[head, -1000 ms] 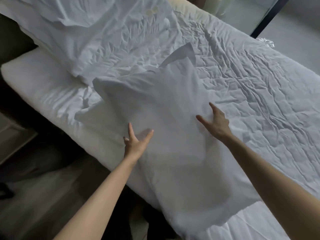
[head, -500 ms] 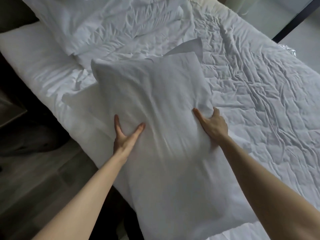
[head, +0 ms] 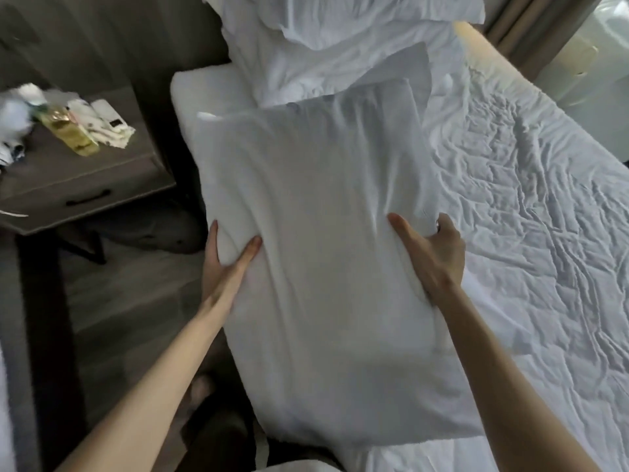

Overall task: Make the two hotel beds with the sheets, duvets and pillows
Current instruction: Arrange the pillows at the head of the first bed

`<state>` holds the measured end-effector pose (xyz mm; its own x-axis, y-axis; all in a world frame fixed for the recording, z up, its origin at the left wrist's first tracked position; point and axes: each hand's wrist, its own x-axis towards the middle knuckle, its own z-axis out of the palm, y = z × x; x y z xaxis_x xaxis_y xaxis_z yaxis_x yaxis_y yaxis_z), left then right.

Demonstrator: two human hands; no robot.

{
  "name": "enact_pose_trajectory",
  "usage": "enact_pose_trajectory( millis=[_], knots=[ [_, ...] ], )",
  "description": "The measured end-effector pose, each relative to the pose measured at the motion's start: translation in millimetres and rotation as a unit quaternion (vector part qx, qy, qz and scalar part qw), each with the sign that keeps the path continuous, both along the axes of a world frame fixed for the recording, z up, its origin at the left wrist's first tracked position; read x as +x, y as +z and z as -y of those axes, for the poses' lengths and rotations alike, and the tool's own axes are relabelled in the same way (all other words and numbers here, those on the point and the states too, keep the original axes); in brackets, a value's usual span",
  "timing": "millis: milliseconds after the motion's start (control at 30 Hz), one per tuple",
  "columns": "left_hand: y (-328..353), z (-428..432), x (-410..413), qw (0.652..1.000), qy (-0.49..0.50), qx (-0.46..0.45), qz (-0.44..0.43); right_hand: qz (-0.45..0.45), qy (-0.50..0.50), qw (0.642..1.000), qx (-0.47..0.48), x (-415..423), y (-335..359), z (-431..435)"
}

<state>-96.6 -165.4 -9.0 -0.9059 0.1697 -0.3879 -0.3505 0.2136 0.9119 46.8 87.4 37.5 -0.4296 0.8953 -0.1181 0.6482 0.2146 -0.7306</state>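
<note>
The plump white fabric pillow (head: pixel 320 253) at frame centre looked light and squashy, so I had my left hand (head: pixel 226 264) and right hand (head: pixel 432 253) pinching its long side edges, thumbs on top.

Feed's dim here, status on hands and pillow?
Left hand, right hand both gripping pillow sides. Pillow over bed edge. Nothing blocking.
</note>
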Motion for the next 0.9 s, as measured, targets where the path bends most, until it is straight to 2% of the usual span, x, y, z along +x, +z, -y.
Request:
enact_pose_trajectory(
  millis=[200,433,900],
  knots=[
    [58,106,-41,0.994,0.092,-0.002,-0.054,-0.043,0.101,0.994,-0.020,-88,43,83],
    [96,260,-83,0.978,0.187,0.007,-0.093,-0.110,0.216,0.970,-0.030,-195,77,219],
    [131,541,-117,0.902,0.414,-0.019,-0.123,-0.137,0.427,0.894,-0.012,-360,114,512]
  ],
)
